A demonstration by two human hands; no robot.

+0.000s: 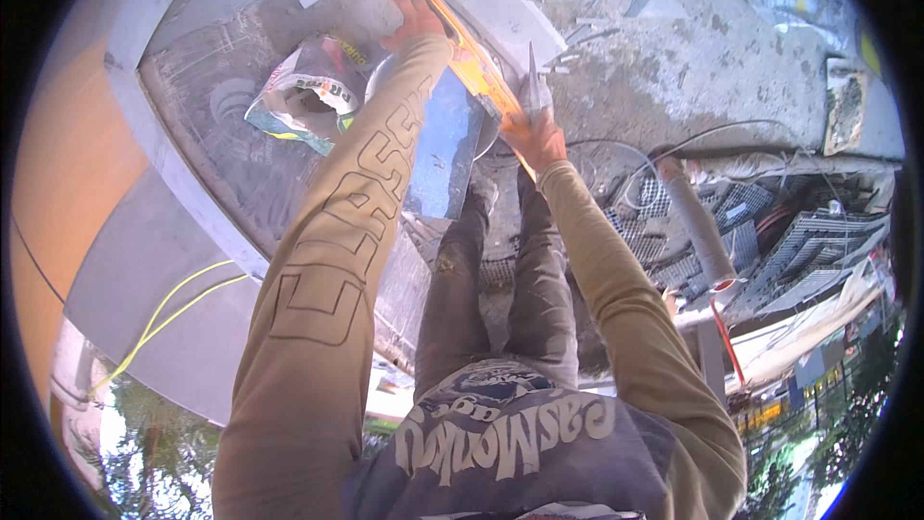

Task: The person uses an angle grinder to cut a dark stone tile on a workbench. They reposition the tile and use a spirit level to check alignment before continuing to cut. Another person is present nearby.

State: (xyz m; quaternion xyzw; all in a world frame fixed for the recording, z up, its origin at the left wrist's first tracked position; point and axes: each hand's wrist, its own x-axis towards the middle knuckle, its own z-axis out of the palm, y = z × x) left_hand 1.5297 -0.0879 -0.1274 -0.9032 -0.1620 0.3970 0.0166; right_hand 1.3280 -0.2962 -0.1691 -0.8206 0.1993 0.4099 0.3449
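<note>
A long orange spirit level (pixel 474 65) runs slantwise from the upper left down toward my legs. My left hand (pixel 414 15) grips its far part, with the fingers over the edge. At its near end my right hand (pixel 536 138) is closed around the level. A grey, pointed metal blade (pixel 533 77), like a trowel's, sticks up from the right hand; its handle is hidden. Below the level, between my forearms, is a blue-grey flat surface (pixel 441 149), partly covered by my left sleeve. A pale, flat rectangular slab (pixel 505 12) lies on the floor just beyond the level.
A torn-open printed bag (pixel 306 101) stands left of my left forearm. A curved wall edge (pixel 192 188) borders the left side, with a yellow cord (pixel 159 313) beyond it. At right lie a pipe (pixel 698 226), loose wires and stacked grey grids (pixel 808 250).
</note>
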